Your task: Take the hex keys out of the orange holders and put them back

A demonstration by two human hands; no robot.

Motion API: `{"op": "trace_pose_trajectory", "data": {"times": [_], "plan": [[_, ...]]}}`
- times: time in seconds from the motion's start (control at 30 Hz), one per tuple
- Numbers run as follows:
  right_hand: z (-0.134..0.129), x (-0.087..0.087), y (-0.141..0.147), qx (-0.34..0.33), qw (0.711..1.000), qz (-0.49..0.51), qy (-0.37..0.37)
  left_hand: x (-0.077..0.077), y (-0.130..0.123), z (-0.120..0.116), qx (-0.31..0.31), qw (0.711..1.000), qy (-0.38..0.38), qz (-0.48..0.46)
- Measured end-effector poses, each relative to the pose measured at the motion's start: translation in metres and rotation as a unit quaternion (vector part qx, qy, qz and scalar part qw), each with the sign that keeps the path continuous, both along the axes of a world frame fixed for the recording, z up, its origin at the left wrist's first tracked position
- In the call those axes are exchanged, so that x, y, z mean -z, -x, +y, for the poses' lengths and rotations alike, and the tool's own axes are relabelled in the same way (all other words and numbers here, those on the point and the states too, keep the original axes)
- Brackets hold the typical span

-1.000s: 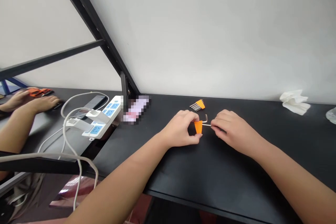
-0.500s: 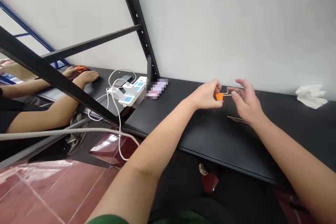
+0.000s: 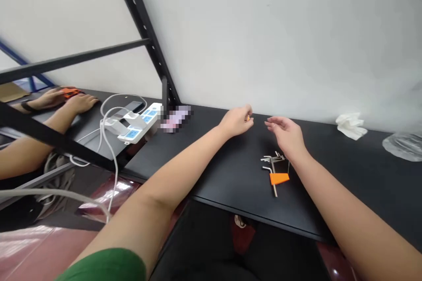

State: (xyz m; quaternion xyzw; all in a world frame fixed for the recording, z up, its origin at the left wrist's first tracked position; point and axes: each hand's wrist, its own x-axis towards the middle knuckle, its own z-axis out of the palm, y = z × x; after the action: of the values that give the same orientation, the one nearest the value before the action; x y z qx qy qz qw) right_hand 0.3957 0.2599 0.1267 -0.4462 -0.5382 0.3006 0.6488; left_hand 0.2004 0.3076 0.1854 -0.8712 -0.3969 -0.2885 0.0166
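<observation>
Holder (image 3: pixel 278 178), tapered orange plastic, likely light, stiff, best edge-held; beyond it, left hand (image 3: pixel 233 122) pinches small orange piece (image 3: pixel 248 118), right hand (image 3: pixel 290 136) narrowly parted.

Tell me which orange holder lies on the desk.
The orange holder with a metal key through it; the other one is mostly hidden in the left hand.

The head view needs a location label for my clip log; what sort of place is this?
Probably a shared workshop: hex keys with an orange holder on a black bench, a power strip, and another person's hand at the left.
</observation>
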Motion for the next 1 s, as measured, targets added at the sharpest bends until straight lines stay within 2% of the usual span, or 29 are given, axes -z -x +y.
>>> {"op": "trace_pose_trajectory", "data": {"times": [0.1,0.2,0.3,0.37,0.43,0.47,0.5,0.57,0.63,0.7,0.77,0.87,1.0], "plan": [[-0.001,-0.001,-0.009,0.045,0.99,-0.132,-0.017,-0.001,0.014,-0.034,-0.003,1.0,0.026,-0.005],[-0.001,-0.002,-0.012,0.079,0.969,-0.228,-0.048,0.003,0.015,-0.094,0.053,0.994,0.051,0.077],[0.001,-0.003,-0.01,0.106,0.949,-0.289,-0.067,0.017,0.007,-0.147,0.058,0.984,0.071,0.153],[-0.002,-0.011,-0.011,0.12,0.938,-0.319,-0.06,0.028,-0.001,-0.166,0.053,0.976,0.099,0.186],[-0.016,-0.023,-0.016,0.112,0.926,-0.359,-0.023,0.037,-0.008,-0.171,0.027,0.975,0.109,0.194],[-0.028,-0.031,-0.02,0.086,0.916,-0.391,0.008,0.04,-0.011,-0.169,0.009,0.976,0.11,0.19],[-0.043,-0.038,-0.026,0.057,0.903,-0.422,0.053,0.042,-0.013,-0.167,-0.005,0.977,0.11,0.184],[-0.079,-0.046,-0.036,-0.041,0.863,-0.49,0.119,0.045,-0.016,-0.16,-0.013,0.98,0.105,0.171],[-0.113,-0.044,-0.043,-0.105,0.829,-0.527,0.154,0.048,-0.018,-0.154,0.003,0.981,0.091,0.169],[-0.138,-0.034,-0.043,-0.143,0.809,-0.543,0.172,0.05,-0.017,-0.149,0.023,0.981,0.084,0.175],[-0.149,-0.02,-0.037,-0.137,0.807,-0.544,0.185,0.054,-0.016,-0.145,0.033,0.979,0.089,0.179],[-0.148,-0.005,-0.022,-0.129,0.818,-0.533,0.172,0.058,-0.012,-0.143,0.033,0.98,0.097,0.169],[-0.142,-0.007,-0.008,-0.127,0.839,-0.51,0.145,0.053,-0.003,-0.144,0.016,0.986,0.11,0.125]]}}
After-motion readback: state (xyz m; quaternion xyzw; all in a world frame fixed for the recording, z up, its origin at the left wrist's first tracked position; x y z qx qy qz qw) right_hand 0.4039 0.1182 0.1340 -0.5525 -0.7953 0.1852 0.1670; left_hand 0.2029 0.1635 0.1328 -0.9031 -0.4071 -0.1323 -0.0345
